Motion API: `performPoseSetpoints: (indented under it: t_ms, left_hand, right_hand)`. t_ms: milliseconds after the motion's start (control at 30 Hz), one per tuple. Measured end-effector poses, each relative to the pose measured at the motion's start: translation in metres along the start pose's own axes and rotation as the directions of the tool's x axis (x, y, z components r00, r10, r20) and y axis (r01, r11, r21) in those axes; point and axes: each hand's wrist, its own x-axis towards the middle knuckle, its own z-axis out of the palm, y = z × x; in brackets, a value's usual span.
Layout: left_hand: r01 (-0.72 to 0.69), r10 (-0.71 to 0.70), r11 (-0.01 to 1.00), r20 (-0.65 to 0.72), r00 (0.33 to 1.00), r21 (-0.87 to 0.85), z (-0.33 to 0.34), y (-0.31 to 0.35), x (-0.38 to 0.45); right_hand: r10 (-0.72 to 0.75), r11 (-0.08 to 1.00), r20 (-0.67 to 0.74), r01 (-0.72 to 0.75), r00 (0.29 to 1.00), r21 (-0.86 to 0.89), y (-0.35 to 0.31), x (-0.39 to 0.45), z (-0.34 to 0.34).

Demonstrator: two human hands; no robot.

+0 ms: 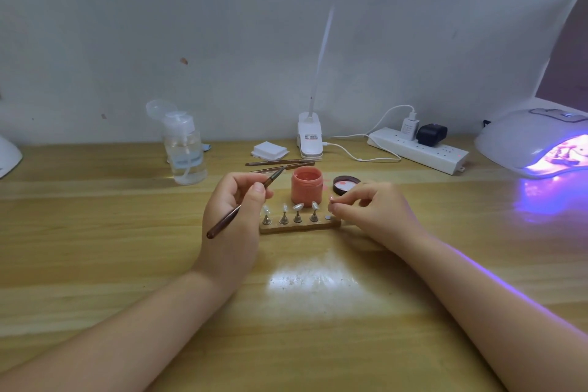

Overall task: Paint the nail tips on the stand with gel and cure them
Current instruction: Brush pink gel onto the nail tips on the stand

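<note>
A left hand (234, 200) pinches a brush (245, 200), bristles raised clear of the work, while the right hand (370, 207) pinches one small nail tip (331, 199) just above the stand (299, 226)'s bare end post, apparently for seating; four tips (298, 206) stand left of that grip, before the open gel jar (307, 186).

A wooden table (95, 232) carries the clutter. Beyond the pinched brush, up and to its left, stands a clear pump bottle (186, 149) with its cap flipped open. Straight past the grip lies a small stack of white pads (269, 150), and just right of those the clip base of a white desk lamp (310, 138), its lit head overhead. Farther right runs a white power strip (416, 149) with two plugs in it.
</note>
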Motion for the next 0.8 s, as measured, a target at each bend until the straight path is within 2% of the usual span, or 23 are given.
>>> performPoseSetpoints:
  t_ms: [233, 367, 467, 567, 700, 800]
  left_hand:
    - [0.064, -0.063, 0.997, -0.024, 0.998, 0.036, 0.0, 0.003, 0.001]
    - [0.115, -0.115, 0.993, -0.039, 0.993, 0.005, 0.001, 0.005, 0.0]
    - [0.157, -0.159, 0.987, -0.053, 0.986, -0.039, 0.004, 0.005, -0.002]
    - [0.19, -0.193, 0.977, -0.023, 0.981, -0.092, 0.005, 0.007, -0.005]
    - [0.246, -0.24, 0.95, 0.057, 0.969, -0.192, 0.005, 0.011, -0.006]
    - [0.258, -0.248, 0.941, 0.074, 0.966, -0.217, 0.005, 0.012, -0.006]
  right_hand:
    - [-0.005, 0.994, 0.066, 0.012, 0.998, -0.104, 0.004, 0.002, 0.005]
    - [-0.028, 0.982, 0.043, 0.036, 0.999, -0.184, 0.004, 0.002, 0.004]
    - [-0.078, 0.957, 0.053, 0.09, 0.996, -0.276, 0.004, 0.0, 0.002]
    - [-0.154, 0.929, -0.003, 0.144, 0.988, -0.34, 0.003, -0.002, 0.0]
    - [-0.304, 0.834, -0.068, 0.23, 0.95, -0.502, 0.003, -0.005, -0.002]
    - [-0.327, 0.783, -0.063, 0.232, 0.943, -0.577, 0.0, -0.009, 0.003]
